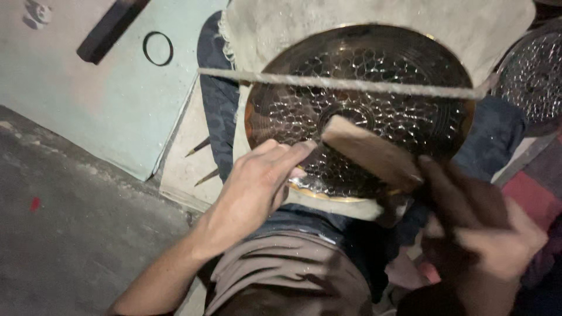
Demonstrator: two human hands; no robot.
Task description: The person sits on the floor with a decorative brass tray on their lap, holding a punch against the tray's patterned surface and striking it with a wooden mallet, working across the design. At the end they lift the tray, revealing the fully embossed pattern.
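Single head-worn view, looking steeply down, close over lap and hammered dish [360,111]

We see a pale cord [351,85] stretched taut across the middle of the view. Upper left, a light turquoise board [117,105] lies on the grey concrete floor [76,234], with a black ring [158,48] and a dark bar [111,28] resting on it. Two dark spikes [202,161] lie beside its edge. At far right we catch a second hammered metal dish [533,76].
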